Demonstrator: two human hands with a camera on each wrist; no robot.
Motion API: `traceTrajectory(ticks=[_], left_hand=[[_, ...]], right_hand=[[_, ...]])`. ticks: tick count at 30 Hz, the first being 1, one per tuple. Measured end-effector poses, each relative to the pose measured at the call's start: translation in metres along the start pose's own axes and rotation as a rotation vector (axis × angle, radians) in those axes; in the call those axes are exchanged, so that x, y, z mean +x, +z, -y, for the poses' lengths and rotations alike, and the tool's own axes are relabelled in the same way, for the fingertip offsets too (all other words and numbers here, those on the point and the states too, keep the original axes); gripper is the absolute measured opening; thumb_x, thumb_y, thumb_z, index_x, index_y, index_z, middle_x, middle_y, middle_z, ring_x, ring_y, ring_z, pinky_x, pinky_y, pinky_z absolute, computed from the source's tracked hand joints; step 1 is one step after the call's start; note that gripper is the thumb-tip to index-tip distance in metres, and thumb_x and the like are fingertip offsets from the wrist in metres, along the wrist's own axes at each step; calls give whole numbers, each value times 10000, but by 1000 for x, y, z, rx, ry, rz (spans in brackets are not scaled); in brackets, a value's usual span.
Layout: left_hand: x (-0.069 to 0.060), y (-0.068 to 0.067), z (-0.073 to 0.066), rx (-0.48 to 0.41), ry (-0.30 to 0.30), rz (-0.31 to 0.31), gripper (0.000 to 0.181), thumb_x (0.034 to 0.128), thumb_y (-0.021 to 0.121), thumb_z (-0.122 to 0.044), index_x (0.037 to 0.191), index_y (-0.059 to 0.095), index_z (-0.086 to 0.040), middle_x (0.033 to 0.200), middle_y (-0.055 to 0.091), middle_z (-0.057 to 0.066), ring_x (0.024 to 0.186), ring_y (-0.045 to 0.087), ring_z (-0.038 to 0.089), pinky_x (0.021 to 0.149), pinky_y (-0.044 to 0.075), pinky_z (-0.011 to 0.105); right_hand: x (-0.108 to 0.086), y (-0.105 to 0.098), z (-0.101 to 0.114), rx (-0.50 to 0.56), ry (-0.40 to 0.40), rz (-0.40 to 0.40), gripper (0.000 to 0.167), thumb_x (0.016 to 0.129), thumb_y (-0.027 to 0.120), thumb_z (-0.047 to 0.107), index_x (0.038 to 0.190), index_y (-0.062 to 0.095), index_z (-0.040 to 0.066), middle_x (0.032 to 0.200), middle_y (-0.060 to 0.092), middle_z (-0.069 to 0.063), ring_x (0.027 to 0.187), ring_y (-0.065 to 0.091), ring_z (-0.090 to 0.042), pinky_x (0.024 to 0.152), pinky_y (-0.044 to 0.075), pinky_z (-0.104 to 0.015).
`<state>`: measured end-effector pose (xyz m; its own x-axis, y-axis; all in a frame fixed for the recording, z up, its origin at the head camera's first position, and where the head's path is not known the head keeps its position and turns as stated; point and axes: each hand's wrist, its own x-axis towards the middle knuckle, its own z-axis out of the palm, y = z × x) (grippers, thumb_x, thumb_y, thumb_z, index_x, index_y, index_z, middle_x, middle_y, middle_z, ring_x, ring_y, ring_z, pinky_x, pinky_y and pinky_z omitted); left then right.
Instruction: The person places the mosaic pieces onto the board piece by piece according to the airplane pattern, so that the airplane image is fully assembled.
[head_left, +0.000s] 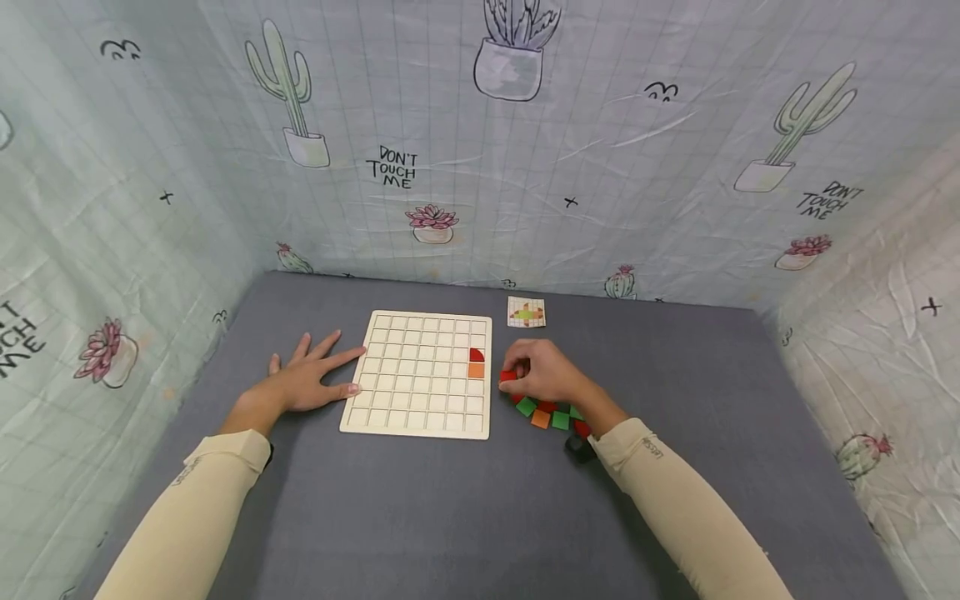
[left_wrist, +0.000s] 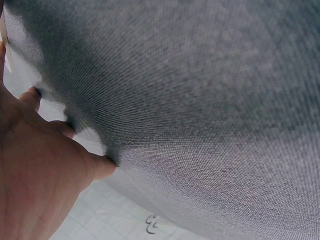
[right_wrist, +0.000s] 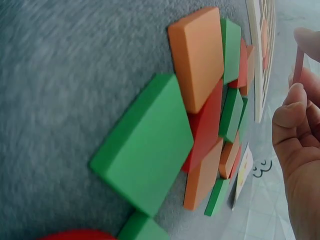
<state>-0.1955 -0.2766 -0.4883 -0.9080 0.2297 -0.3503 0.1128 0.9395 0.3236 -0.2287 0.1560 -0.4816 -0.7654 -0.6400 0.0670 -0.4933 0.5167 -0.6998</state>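
Observation:
A pale wooden grid board [head_left: 411,379] lies on the grey cloth. My left hand [head_left: 303,383] spreads its fingers beside the board, and its thumb and index fingertips touch the left edge. In the board's right column sit a red rounded tile [head_left: 476,356] and, just below it, an orange square tile [head_left: 476,371]. To the right of the board, my right hand [head_left: 551,372] pinches a red tile [right_wrist: 298,67] between thumb and fingers, above the table. Beneath and beside that hand is a loose pile of green [right_wrist: 145,145], orange [right_wrist: 205,57] and red tiles, partly hidden by hand and wrist.
A small pattern card [head_left: 527,312] with a coloured figure lies behind the right hand. A dark strap device [head_left: 579,448] shows at the right wrist. Cactus-printed cloth [head_left: 450,167] hangs behind the table and along both sides.

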Motion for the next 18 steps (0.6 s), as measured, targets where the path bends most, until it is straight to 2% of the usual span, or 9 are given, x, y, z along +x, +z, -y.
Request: traceTrajectory(ticks=[12,18], left_hand=[[0,3,0,-4,-7,-2,815,957,571,-716,1647,308,-371,1774,34,143,1568,-71,604,1103,-46,902],[0,2,0,-10,-10,-2,811,955,578,-713,1644,311,-380,1777,32,134,1573,-65,598,1108,-34,900]], right_hand=[[3,10,1,-4,-17,-1,127,863,858,122,912,766,49,919,681,-72,742,548,-84,674,504,-249],[5,13,4,44,21,14,104,870,848,117,902,768,59,941,680,-69,753,560,-111,678,506,-254]])
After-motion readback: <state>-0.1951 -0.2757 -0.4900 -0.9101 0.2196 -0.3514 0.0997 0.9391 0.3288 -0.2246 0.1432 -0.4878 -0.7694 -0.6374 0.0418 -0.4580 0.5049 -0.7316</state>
